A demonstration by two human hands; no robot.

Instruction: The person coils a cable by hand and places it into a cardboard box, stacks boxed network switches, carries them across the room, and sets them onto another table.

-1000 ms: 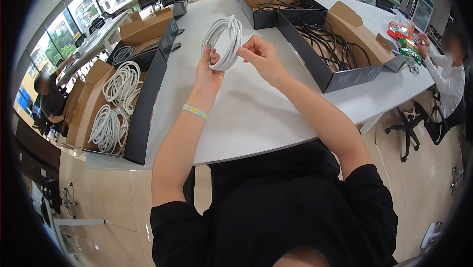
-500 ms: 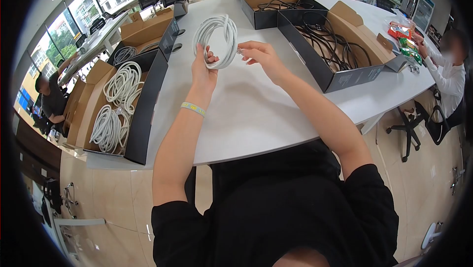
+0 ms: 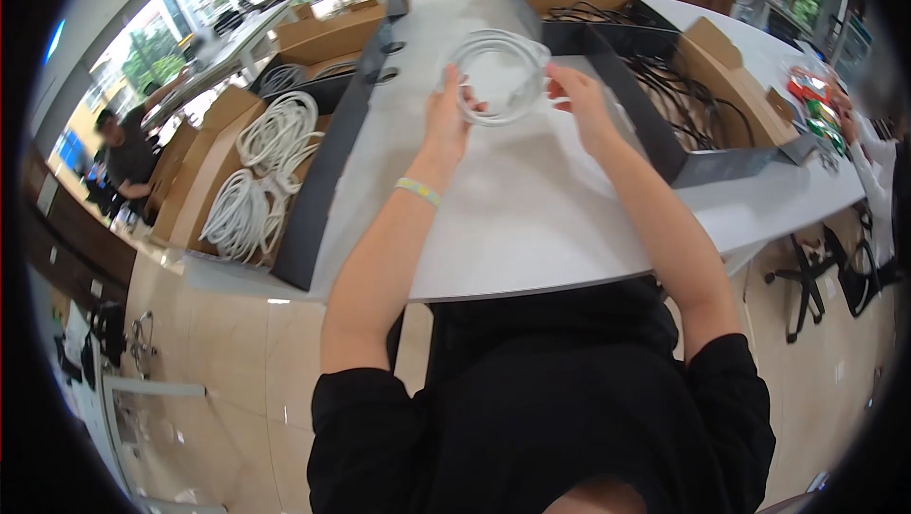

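Note:
A coil of white cable is held up above the white table, turned so its open ring faces me. My left hand is closed round the left side of the coil, with the thumb in front and fingertips showing inside the ring. At the coil's right edge, my right hand has its thumb and fingers bent together on the cable; motion blur hides exactly which part they pinch. More white cable bundles lie in the open black box to my left.
On the right, an open black box holds black cables. Further boxes stand behind on both sides, one with grey cables. A person sits at the right by colourful packets; another person is at the far left.
The view has shifted, so table and boxes appear moved. The coil has turned into a wider, rounder ring facing me. My right hand has come up against its right edge.

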